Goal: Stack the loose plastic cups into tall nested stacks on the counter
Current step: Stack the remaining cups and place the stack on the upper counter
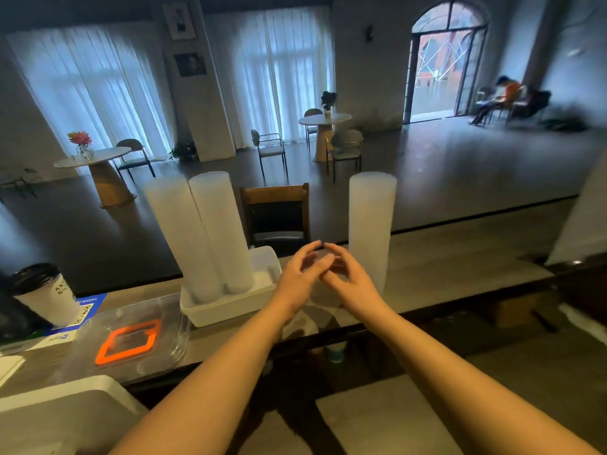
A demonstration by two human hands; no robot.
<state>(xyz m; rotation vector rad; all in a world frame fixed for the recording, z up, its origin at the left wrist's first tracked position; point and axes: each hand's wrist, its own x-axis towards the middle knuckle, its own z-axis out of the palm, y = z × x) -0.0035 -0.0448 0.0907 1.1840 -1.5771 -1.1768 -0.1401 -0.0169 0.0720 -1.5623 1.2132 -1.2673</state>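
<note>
— On the tabletop [443, 267], where were the cups?
— One tall stack [370, 224] stood right; two stacks [203, 234] leaned in a white bin [230, 307] left.
— The hands?
— Left hand [297, 277] and right hand [349, 279] met between them, fingers loosely curled; what their grip held, I couldn't tell.

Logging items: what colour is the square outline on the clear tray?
Orange, clearest in the head view.

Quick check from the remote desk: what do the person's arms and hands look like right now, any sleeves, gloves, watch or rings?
Both forearms are bare as far as the frame's lower edge, so no sleeve shows. The left hand and right hand wear no gloves. No watch or bracelet shows on either wrist. The fingers are motion-blurred, so rings cannot be ruled out.
</note>
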